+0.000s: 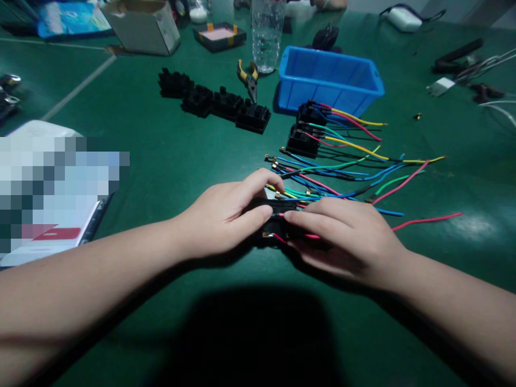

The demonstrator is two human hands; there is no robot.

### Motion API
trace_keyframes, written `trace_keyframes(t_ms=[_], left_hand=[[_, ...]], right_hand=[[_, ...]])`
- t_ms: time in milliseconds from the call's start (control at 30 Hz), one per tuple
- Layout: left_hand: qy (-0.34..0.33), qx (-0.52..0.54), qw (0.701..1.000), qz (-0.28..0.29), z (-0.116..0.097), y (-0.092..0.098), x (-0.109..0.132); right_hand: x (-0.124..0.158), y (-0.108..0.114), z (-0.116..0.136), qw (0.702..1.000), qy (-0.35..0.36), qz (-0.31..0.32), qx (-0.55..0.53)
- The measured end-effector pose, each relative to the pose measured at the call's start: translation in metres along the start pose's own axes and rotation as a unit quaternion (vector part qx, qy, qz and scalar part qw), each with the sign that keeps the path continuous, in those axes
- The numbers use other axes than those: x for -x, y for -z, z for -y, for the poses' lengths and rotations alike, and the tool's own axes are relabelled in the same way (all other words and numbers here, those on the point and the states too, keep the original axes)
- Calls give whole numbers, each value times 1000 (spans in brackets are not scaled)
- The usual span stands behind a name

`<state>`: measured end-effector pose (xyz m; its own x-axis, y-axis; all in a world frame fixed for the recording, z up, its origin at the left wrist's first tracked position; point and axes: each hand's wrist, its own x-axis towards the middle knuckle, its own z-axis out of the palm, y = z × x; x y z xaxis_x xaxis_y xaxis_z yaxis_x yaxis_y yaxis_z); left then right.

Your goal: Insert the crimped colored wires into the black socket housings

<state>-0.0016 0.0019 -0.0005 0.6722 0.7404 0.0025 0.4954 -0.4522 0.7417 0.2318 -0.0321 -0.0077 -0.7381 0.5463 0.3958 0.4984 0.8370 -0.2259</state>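
My left hand (226, 215) and my right hand (342, 236) meet over a small black connector block (278, 207) on the green table, fingers closed around it from both sides. A red wire (427, 220) runs out from under my right hand, which pinches it at the block. A loose fan of coloured wires (342, 172) with metal terminals lies just beyond the hands. Two black connectors with wires fitted (302, 140) sit further back.
A blue plastic bin (328, 78) stands behind the wires, a clear water bottle (267, 35) and yellow-handled pliers (250, 78) to its left. A row of empty black connectors (213, 101), a cardboard box (143, 24) and papers (48, 177) lie on the left.
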Motion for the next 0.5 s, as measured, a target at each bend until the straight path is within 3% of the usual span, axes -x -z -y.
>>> trace_keyframes(t_ms=[500], left_hand=[[-12, -21, 999, 22, -1, 1, 1]], right_hand=[[-1, -1, 0, 1000, -4, 0, -21]])
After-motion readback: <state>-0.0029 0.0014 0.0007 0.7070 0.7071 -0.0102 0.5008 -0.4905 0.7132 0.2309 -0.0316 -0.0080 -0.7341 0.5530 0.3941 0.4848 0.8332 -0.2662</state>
